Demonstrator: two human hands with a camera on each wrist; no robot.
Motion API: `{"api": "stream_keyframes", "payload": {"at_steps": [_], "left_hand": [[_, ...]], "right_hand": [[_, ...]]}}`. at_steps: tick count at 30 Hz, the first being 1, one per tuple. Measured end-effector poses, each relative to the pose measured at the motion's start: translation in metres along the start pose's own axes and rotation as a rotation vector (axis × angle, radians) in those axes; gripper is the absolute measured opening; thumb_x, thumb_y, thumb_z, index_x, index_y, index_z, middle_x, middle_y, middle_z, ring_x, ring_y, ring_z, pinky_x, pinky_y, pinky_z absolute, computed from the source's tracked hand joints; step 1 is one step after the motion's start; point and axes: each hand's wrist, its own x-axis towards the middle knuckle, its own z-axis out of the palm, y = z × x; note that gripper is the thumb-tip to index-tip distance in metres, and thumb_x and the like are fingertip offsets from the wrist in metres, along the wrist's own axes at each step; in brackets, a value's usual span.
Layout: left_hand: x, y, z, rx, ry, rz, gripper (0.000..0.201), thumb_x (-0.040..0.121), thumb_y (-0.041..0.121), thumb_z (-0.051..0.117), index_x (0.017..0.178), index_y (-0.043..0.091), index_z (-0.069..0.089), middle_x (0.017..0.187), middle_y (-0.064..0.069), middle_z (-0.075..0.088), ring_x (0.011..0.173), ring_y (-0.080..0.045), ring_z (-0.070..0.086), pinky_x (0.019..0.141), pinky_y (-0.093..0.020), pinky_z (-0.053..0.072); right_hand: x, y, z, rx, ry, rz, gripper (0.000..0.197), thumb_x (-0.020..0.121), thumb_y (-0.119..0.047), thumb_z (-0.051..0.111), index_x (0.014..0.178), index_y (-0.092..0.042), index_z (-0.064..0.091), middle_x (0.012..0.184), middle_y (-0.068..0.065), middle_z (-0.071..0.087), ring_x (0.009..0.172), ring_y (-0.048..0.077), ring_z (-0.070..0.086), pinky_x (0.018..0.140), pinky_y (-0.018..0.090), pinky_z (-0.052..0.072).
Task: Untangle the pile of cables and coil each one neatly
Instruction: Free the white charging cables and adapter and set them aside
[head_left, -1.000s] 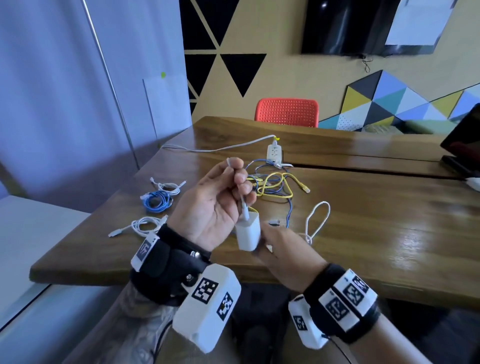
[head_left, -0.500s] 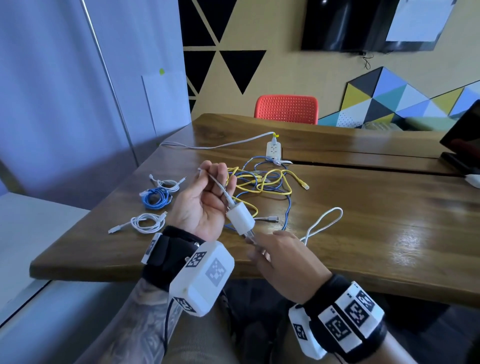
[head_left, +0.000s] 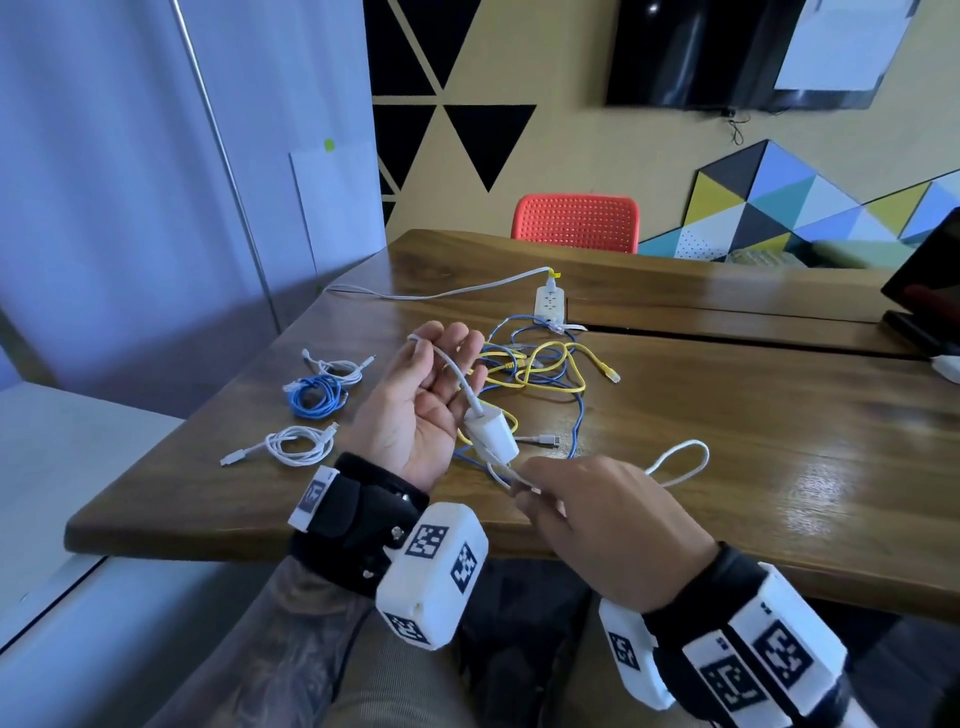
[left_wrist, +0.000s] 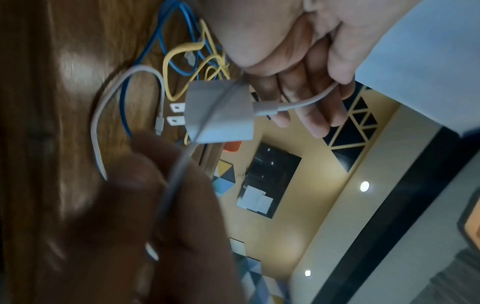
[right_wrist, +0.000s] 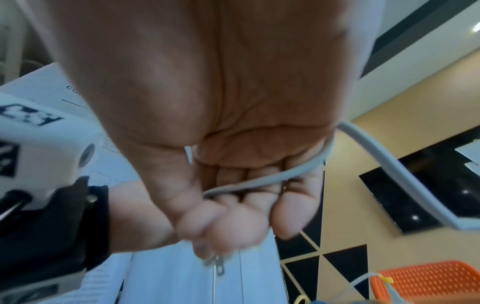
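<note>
My left hand (head_left: 423, 345) is turned palm up above the table and pinches a white charger cable (head_left: 457, 376) between thumb and fingers. The cable runs down to a white plug adapter (head_left: 491, 436), which hangs by my palm with its prongs (left_wrist: 178, 114) out and a strand across its face. Just below the adapter, my right hand (head_left: 524, 483) pinches the same cable. The rest of the cable lies in a loop (head_left: 680, 462) on the table. A tangle of yellow and blue cables (head_left: 540, 369) lies behind my hands.
Three coiled cables lie at the left: white (head_left: 337, 369), blue (head_left: 314, 395) and white (head_left: 298, 444). A white power strip (head_left: 549, 304) sits behind the tangle. A red chair (head_left: 575, 223) stands at the far edge and a dark screen (head_left: 930, 291) at the right.
My left hand has turned palm up and opened out, and the adapter has dropped lower. My right hand has slid from under the adapter down along the cable.
</note>
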Motion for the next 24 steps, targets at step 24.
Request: {"api": "stream_keyframes", "payload": {"at_steps": [24], "left_hand": [[-0.049,-0.005,-0.005,0.84,-0.287,-0.241,0.026,0.083,0.026,0.055,0.063,0.012,0.064,0.05,0.001,0.026,0.046,-0.011,0.023,0.046,-0.024,0.017]], "right_hand": [[-0.001,0.043,-0.011,0.621,0.429,-0.013,0.026,0.087,-0.032,0.076,0.111,-0.028,0.066,0.089,-0.005,0.065,0.053,0.023,0.042,0.053,0.028,0.037]]}}
